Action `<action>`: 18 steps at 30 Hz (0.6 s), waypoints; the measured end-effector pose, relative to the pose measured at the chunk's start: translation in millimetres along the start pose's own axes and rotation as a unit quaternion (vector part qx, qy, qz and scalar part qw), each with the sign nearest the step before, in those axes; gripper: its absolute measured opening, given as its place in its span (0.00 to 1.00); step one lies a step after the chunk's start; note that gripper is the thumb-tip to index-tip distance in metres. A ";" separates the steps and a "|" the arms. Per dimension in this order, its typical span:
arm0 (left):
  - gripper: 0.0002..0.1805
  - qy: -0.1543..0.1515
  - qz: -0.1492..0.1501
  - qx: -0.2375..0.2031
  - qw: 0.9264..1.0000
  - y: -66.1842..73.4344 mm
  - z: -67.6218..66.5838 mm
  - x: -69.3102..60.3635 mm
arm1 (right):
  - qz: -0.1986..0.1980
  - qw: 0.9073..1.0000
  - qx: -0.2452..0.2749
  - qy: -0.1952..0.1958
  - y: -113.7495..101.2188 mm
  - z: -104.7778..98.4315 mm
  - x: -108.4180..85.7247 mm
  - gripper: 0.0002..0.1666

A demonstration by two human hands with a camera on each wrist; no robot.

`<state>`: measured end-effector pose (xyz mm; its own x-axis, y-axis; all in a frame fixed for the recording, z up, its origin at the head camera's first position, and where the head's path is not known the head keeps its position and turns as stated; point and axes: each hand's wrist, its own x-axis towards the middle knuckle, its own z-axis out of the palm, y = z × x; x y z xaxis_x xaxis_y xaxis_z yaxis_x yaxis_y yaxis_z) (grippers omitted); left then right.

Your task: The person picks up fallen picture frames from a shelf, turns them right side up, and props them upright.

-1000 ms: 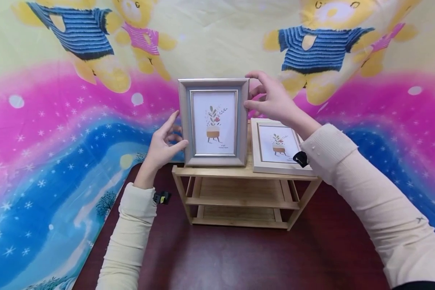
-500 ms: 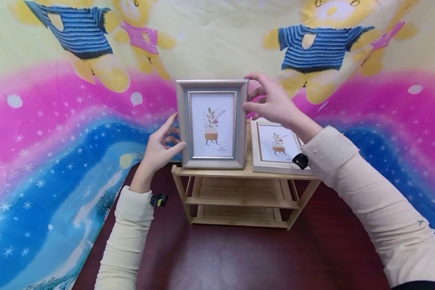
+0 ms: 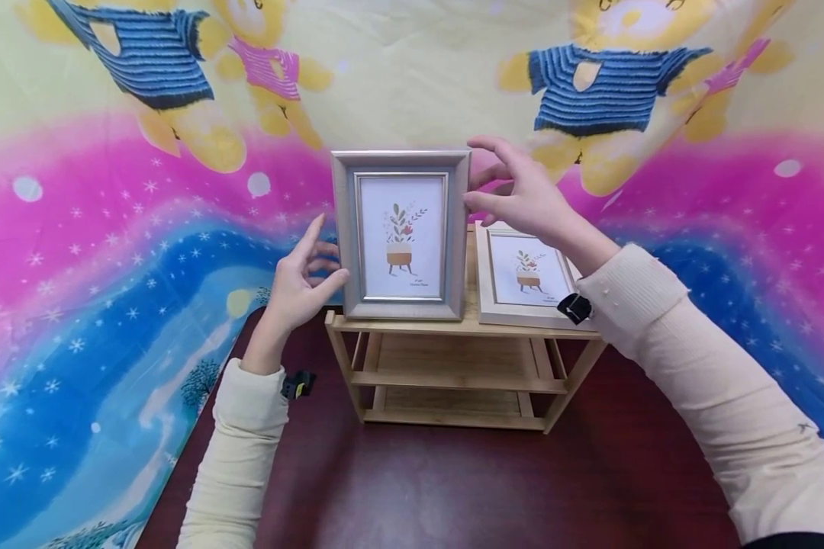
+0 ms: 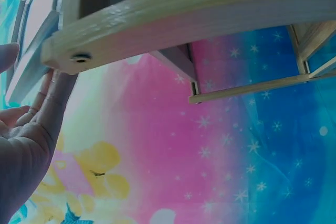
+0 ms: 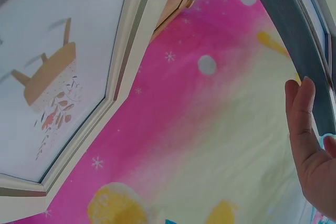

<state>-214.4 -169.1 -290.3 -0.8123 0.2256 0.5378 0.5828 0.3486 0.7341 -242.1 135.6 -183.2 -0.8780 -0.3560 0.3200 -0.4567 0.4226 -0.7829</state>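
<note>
A grey-silver picture frame (image 3: pixel 401 229) with a potted-plant print stands upright on the top shelf of a light wooden rack (image 3: pixel 460 362). My left hand (image 3: pixel 302 282) is at its lower left side, fingers spread loosely; the thumb overlaps the frame's edge while the index fingertip is clear of it. At the upper right corner is my right hand (image 3: pixel 522 191), thumb by the side edge and fingers loosely extended. The right wrist view has those fingers (image 5: pixel 302 114) fairly straight beside the frame's edge. A second, cream picture frame (image 3: pixel 484 282) lies face up to the right.
The rack has lower shelves and stands on a dark red-brown table (image 3: pixel 412 488). Behind it hangs a colourful cloth (image 3: pixel 412 84) with teddy bears and snowflakes. A rack rail (image 4: pixel 157 30) crosses the left wrist view.
The upright frame has shifted slightly left and down, then come to rest. My left hand has drawn a little left off its edge, and my right hand has loosened slightly to the right.
</note>
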 end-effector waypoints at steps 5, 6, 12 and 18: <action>0.37 0.057 0.029 0.035 0.997 8.5 2.4 -5.3 | 0.008 0.999 -0.018 0.048 -0.4 -6.7 -14.9 0.28; 0.34 0.078 0.042 0.045 0.995 10.8 3.7 -6.3 | 0.006 0.998 -0.023 0.056 -0.4 -8.0 -19.5 0.25; 0.17 0.165 0.127 0.045 0.977 26.9 14.8 -14.1 | -0.033 0.995 -0.067 0.066 3.3 -14.6 -52.4 0.12; 0.12 0.156 0.171 0.007 0.973 44.3 32.9 -23.4 | -0.043 0.992 -0.096 0.074 7.1 -17.7 -84.3 0.09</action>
<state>-170.3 -129.0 -284.0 -0.5244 0.0437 0.8504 0.8153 0.3139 0.4866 -173.9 183.3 -206.3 -0.8399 -0.2775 0.4664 -0.5366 0.5526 -0.6377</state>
